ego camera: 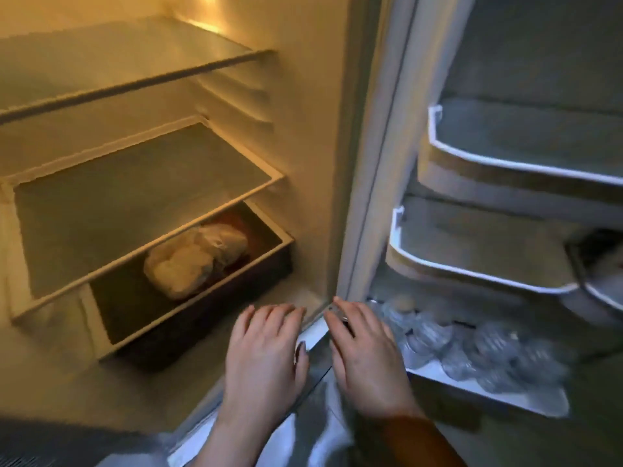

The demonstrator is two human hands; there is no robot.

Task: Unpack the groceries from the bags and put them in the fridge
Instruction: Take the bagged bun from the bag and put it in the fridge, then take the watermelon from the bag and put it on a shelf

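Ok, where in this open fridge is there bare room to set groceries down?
The top glass shelf and middle shelf are bare. The drawer has space left of the wrapped bag. The upper door bins look bare. The bottom door bin is crowded with bottles.

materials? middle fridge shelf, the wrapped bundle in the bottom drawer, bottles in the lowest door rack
Middle shelf: looks like clear glass in a white plastic frame; you see through it to the drawer.
Bundle: thin, crinkled translucent plastic wrap with glossy highlights; contents unclear.
Bottles: clear ribbed plastic, probably; motion blur leaves it open.
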